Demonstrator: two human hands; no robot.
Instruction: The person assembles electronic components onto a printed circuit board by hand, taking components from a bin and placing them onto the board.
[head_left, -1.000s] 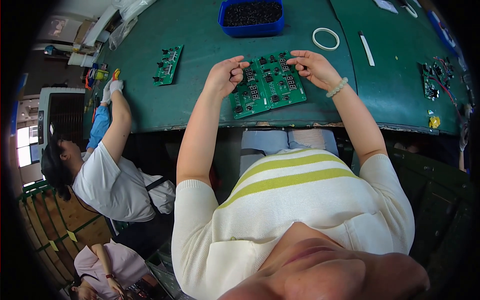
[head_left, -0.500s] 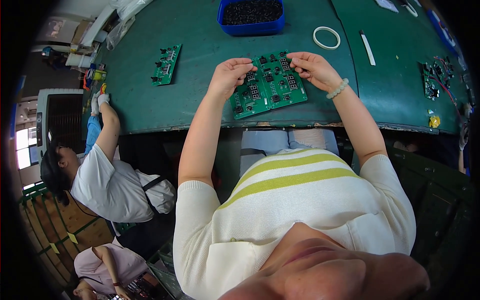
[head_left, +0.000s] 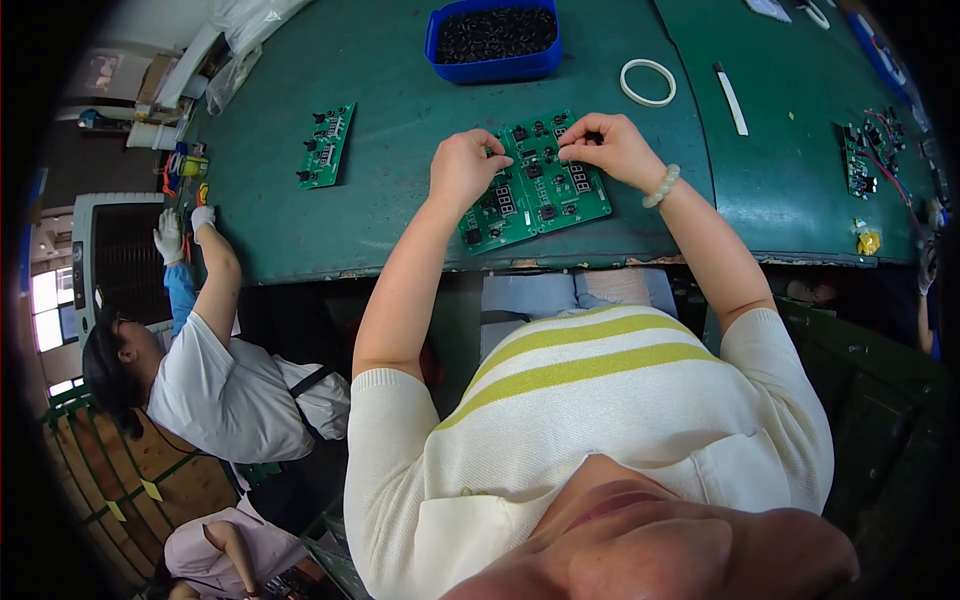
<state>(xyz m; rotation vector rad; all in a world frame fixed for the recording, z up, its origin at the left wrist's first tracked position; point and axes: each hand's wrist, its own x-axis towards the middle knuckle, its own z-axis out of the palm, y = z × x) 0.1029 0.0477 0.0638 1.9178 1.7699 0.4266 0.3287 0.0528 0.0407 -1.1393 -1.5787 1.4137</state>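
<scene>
An electronics assembly workshop is suggested by the green bench (head_left: 390, 100), on which a circuit-board panel (head_left: 535, 195) is laid at upper centre below a blue tub (head_left: 495, 73) of small black parts (head_left: 500, 35). Another board (head_left: 326, 150) is seen at upper left and a wired board (head_left: 858, 165) at far right, while a co-worker (head_left: 230, 385) in white gloves (head_left: 168, 238) is shown at left.

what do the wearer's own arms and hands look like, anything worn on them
The left hand and right hand are both ungloved. Short cream knit sleeves with ribbed cuffs leave the forearms uncovered. A bracelet of pale green, rounded beads circles the right wrist; nothing shows on the left one.
</scene>
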